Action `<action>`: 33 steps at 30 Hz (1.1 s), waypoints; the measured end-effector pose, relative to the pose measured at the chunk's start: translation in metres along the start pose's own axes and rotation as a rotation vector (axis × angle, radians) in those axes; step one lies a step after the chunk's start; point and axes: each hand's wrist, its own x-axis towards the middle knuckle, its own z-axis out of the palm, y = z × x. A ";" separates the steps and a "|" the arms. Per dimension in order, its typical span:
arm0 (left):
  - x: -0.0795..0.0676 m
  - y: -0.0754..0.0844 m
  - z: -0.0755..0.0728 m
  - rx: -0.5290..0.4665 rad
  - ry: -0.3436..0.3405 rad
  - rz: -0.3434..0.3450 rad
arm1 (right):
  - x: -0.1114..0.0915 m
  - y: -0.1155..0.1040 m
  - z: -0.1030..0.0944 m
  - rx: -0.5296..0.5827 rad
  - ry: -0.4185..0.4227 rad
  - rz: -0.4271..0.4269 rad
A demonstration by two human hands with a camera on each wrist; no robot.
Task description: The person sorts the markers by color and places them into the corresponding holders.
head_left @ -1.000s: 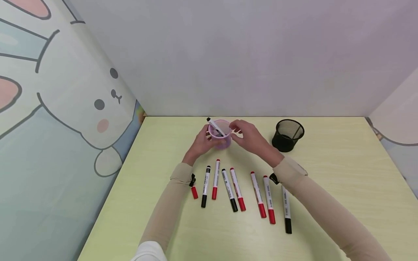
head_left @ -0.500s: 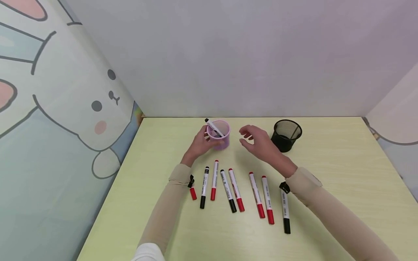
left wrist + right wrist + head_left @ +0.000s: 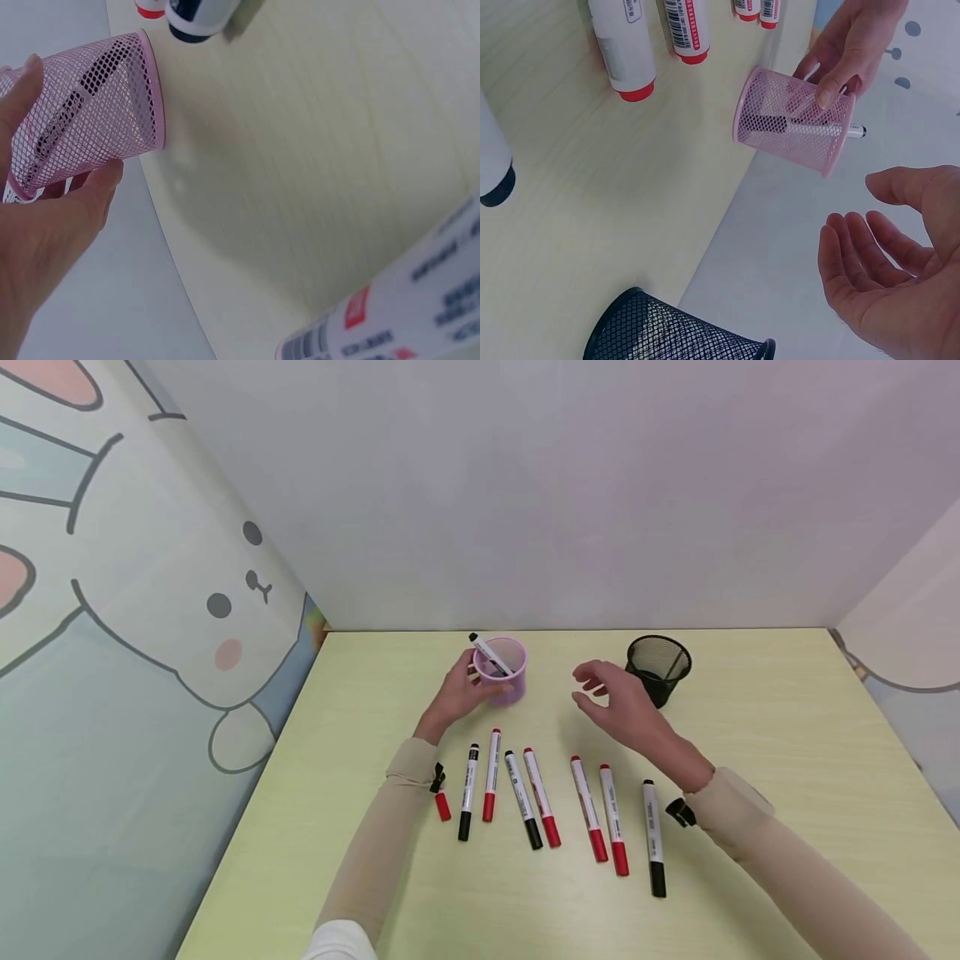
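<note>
My left hand [image 3: 455, 692] holds a pink mesh pen cup [image 3: 517, 689] near the back of the table, thumb and fingers curled round its sides. One black-ended whiteboard marker [image 3: 490, 652] leans inside with its end above the rim; the left wrist view shows it slanting through the mesh [image 3: 90, 112]. My right hand [image 3: 621, 708] hovers over the table to the right of the pink cup, fingers loosely bent and nothing in them. Just behind it stands a black mesh pen cup [image 3: 660, 670], its lower left partly hidden by that hand.
Several white markers lie spread in front of the cups, some with red ends, such as this marker [image 3: 611, 818], others with black ends, like the rightmost marker [image 3: 654, 835]. One red-ended marker [image 3: 442, 806] is partly under my left sleeve. A pale wall [image 3: 585, 510] borders the table's back edge.
My right hand has drawn away from the pink pen cup's rim, rightward and slightly nearer, toward the black cup. My left hand keeps its hold, and the marker still leans in the cup.
</note>
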 end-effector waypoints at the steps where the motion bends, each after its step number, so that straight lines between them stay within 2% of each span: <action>1: 0.000 0.000 0.000 0.000 0.000 0.000 | -0.002 0.001 -0.001 -0.001 0.002 0.000; 12: 0.000 -0.001 0.000 -0.020 0.002 0.002 | -0.030 0.005 -0.007 -0.023 0.060 -0.007; 20: -0.001 -0.001 0.000 -0.031 0.000 0.000 | -0.050 0.009 -0.009 -0.037 0.068 0.052; 28: -0.001 -0.003 0.000 -0.047 -0.002 0.019 | -0.068 0.006 -0.011 -0.028 0.028 0.136; 33: -0.001 -0.002 0.000 -0.050 -0.001 0.022 | -0.079 0.005 -0.012 -0.036 0.021 0.161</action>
